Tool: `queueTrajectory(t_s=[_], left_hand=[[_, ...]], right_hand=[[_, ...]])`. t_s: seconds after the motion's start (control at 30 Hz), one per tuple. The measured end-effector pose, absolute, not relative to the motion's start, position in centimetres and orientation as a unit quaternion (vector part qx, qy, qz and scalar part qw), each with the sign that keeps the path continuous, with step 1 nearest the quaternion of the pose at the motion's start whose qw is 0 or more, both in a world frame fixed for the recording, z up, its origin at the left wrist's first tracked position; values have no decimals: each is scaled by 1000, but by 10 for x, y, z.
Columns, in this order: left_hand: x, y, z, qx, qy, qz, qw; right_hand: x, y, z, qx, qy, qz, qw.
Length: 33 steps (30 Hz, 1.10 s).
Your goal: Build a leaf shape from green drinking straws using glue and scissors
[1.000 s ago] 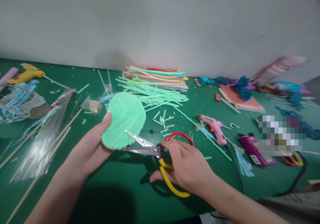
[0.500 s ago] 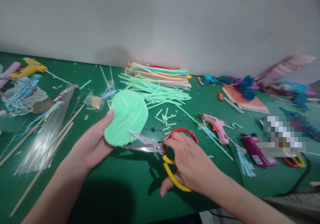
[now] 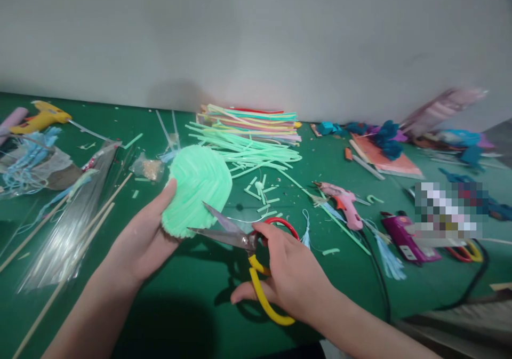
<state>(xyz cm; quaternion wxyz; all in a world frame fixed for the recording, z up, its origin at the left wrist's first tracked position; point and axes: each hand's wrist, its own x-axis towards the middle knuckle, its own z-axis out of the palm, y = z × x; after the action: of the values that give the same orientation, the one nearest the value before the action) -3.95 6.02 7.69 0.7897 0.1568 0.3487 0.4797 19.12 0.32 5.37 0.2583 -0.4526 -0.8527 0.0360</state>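
Note:
My left hand [image 3: 140,241] holds a mint-green ribbed disc made of bent straws [image 3: 197,187] just above the green table, thumb on its left edge. My right hand [image 3: 294,273] grips scissors [image 3: 240,239] with one red and one yellow handle loop. The blades are spread apart and straddle the disc's lower right edge. Behind the disc lie loose mint straws [image 3: 248,153] and a stack of coloured straws [image 3: 252,120].
A pink glue gun [image 3: 344,205] and a purple box [image 3: 404,239] lie right of my hand, with black cable [image 3: 378,284]. Clear plastic strips and wooden sticks [image 3: 68,225] spread at left, a yellow glue gun [image 3: 40,118] far left. Blue and pink craft pieces [image 3: 384,140] sit back right.
The scissors have slid left along the disc's lower edge and my right hand has dropped nearer the table's front. The disc has barely moved.

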Motion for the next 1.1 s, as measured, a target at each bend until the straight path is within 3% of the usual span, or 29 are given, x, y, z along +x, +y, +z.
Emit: queueTrajectory(t_s=[0.6,0.8,0.97,1.1], left_hand=[[-38,60,74,193,384,492,757],[-37,59,77,183,388,489,760],[-39,59,73,181,375,487,768],[-40,58,76,179,387,496,756]], right_hand=[[188,10,64,-463,-855,-155,175],[190,15,61,-463,-858,-151,163],[190,18,59,-450,-859,-138,202],[192,14,69,-491,-833,-19,254]])
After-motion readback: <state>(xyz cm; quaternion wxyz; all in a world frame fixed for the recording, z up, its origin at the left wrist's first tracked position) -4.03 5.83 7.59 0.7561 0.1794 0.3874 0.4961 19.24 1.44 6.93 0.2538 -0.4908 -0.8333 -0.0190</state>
